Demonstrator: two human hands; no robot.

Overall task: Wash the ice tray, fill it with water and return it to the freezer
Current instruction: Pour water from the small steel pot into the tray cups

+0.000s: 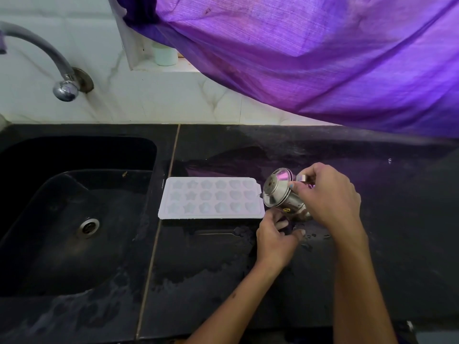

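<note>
- Resting flat on the black counter (248, 281), the white ice tray (211, 197) lies just right of the sink (74, 214), long side running from 9 to 3 o'clock; star and heart moulds face up. Whether they hold water cannot be told.
- Steel vessel (283, 197): small, shiny, tipped on its side with the mouth toward 9 o'clock, held at the tray's 3 o'clock end, apparently over its edge.
- Right hand (330, 197): fingers closed round the vessel's handle, carrying it.
- Left hand (275, 237): below the vessel, at the tray's 4 o'clock corner, fingers curled; whether they touch tray or vessel is hidden.
- Tap (65, 89): on the tiled wall at 10 o'clock from the tray, no stream visible.
- Purple cloth (323, 58): hangs across 12 to 2 o'clock.
- Step, judged: filling the moulds from the vessel.
- Handling, judged: thin plastic, light, likely flexes when twisted; wet rim may be slippery; once filled it spills at any tilt.
- Hold, advised: both short ends, at 9 and 3 o'clock, by the flat rim, kept level.
</note>
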